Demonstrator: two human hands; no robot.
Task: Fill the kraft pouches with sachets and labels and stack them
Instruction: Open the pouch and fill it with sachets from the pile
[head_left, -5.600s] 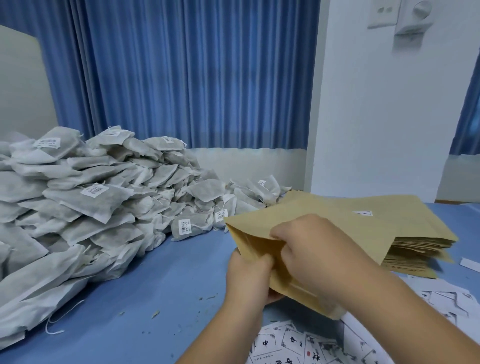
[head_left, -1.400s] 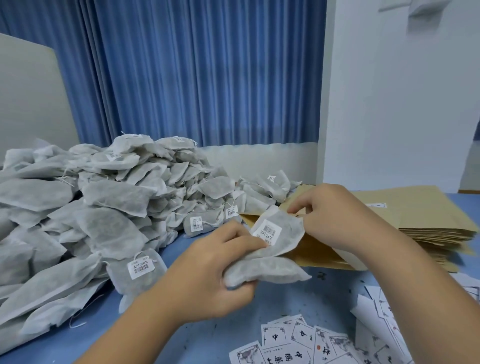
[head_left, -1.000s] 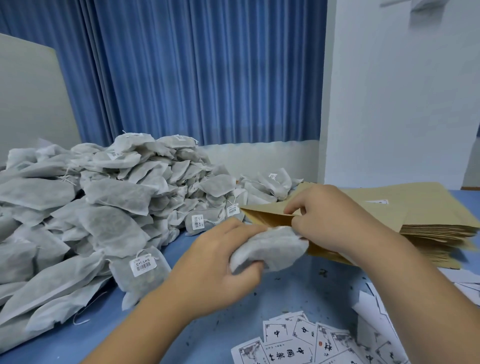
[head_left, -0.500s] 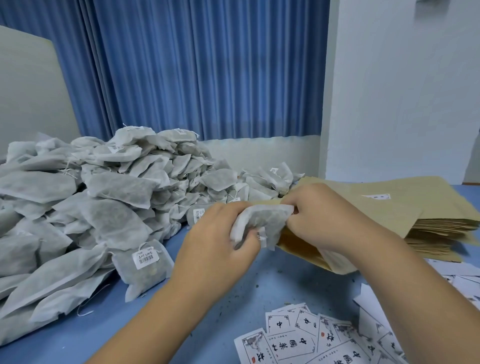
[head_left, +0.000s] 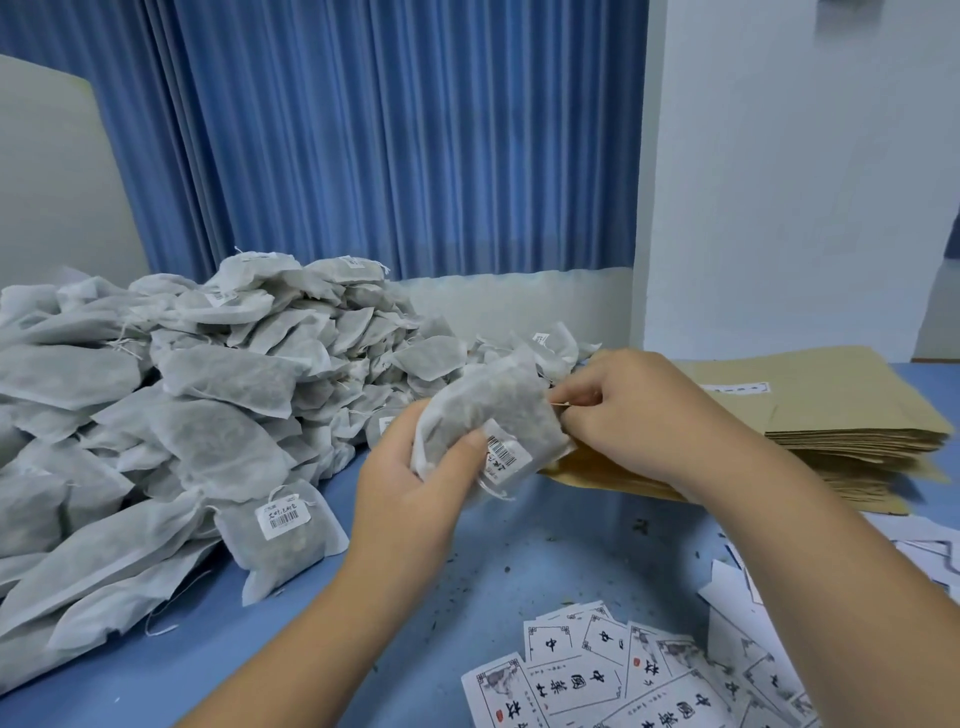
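While the right hand (head_left: 641, 410) keeps its pinch on the mouth edge of the kraft pouch (head_left: 597, 475), the left hand (head_left: 415, 488) has tipped its fistful of sachets (head_left: 483, 410) more upright than half a second ago, so a barcode tag (head_left: 506, 454) now shows. The sachets touch the pouch mouth at its nine o'clock, seemingly not yet inside, so filling is unfinished. The sachet heap (head_left: 208, 389) lies at nine o'clock of the hands, the pouch stack (head_left: 841, 415) at three and the printed labels (head_left: 571, 680) at five.
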